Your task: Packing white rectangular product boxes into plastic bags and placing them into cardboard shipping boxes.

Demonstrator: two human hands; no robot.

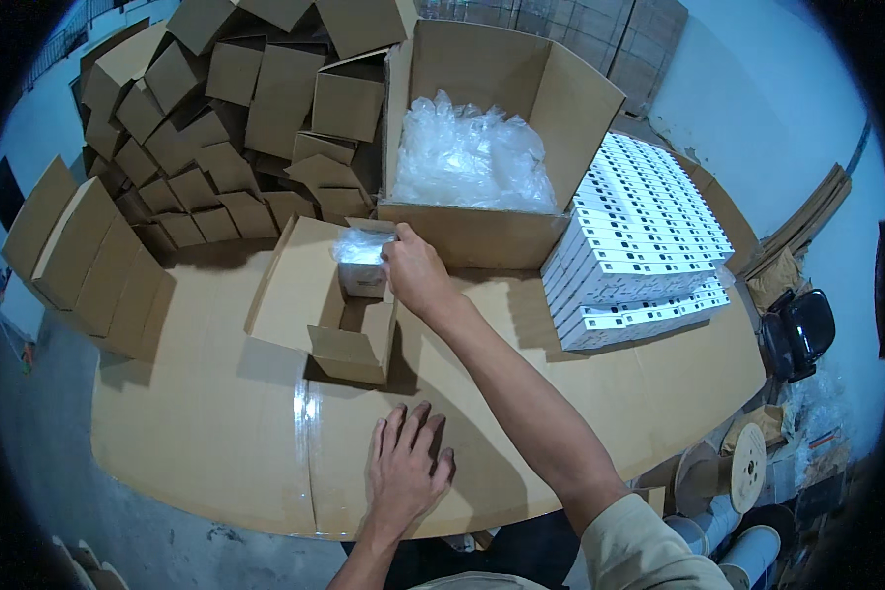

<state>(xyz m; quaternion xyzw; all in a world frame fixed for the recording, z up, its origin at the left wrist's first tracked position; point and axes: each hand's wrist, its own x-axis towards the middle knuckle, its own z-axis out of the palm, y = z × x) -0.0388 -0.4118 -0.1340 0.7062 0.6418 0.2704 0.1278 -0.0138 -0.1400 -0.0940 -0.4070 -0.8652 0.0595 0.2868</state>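
"Pale blue wall up the right side, and below it the table spread wide and brown!"

"What crowded it?"

"Back left, a heap of brown cartons towered, flaps poking everywhere. Next to it a big carton gaped, holding a mound of crumpled clear plastic."

"And to the right of that?"

"White boxes, stacked row upon row! Plenty looked left to handle, by my reckoning."

"Centre stage, then!"

"A small carton, just in front of the big one, flaps spread. Neither closed nor sealed, so I called it part done."

"And the hands?"

"Left hand: palm down near the table's front edge, fingers fanned, grasping nothing. Right hand: up at the small carton's right rim, fingers curled. Was its grip on cardboard or on something inside? Couldn't tell!"

"So where was the prize?"

"Inside! One white item sat at the small carton's far end, plastic wrap over it, bare cardboard showing at the near end. Loading looked begun; closing up was not yet done."
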